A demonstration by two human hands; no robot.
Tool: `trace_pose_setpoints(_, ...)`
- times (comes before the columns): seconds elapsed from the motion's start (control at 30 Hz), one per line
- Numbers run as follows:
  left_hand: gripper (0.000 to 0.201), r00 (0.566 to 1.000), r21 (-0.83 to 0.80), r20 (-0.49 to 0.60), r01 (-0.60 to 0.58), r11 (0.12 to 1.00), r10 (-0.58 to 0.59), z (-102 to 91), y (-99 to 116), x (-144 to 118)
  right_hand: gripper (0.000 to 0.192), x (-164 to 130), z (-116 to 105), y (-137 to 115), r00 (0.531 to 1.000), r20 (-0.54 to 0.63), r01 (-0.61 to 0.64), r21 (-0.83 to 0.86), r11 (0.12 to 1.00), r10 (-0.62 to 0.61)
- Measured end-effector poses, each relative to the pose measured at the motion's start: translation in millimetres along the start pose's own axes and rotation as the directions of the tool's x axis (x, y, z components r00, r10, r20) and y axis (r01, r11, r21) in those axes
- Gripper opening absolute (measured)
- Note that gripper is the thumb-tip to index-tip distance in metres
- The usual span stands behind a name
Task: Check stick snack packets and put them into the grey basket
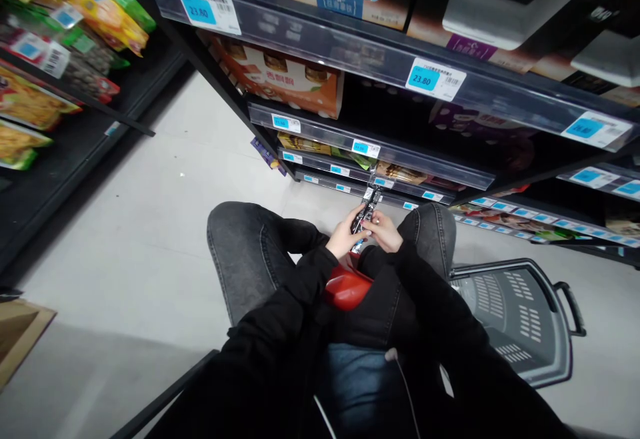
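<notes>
Left hand (344, 236): fingers curled round the near side of a slim dark snack packet (365, 209). Right hand (384, 231): pinching the same packet from the other side, thumb on top. The packet stands tilted, held over the knees (print too small to read). Below the wrists: a red object (347, 290) in the lap. To the person's right, on the floor: a grey shopping basket (520, 319). Ahead: black shelves (350, 46) with blue price tags (423, 79).
</notes>
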State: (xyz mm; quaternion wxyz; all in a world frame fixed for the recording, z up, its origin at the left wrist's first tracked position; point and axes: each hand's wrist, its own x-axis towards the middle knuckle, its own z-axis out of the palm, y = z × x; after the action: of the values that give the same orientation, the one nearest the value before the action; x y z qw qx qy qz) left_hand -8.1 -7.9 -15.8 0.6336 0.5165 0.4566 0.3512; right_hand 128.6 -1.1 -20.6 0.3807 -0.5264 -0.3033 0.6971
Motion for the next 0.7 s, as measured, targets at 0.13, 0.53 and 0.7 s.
trace_pose_setpoints(0.13,0.064,0.996,-0.032,0.075,0.048,0.998,-0.046,-7.5,3,-1,0.030,7,-8,-1,1.000,0.010,0.007,-0.089,0.996,-0.006)
trace_pose_setpoints(0.53,0.060,0.980,0.338,0.201,-0.061,0.939,-0.009,-21.4,9,-4,0.039,10,-22,-19,0.949,-0.176,0.249,-0.093,0.964,-0.262)
trace_pose_setpoints(0.7,0.038,0.993,0.618,0.109,-0.034,0.786,-0.043,-22.2,8,-4,0.030,7,-18,-21,0.932,-0.205,0.273,-0.147,0.951,-0.299)
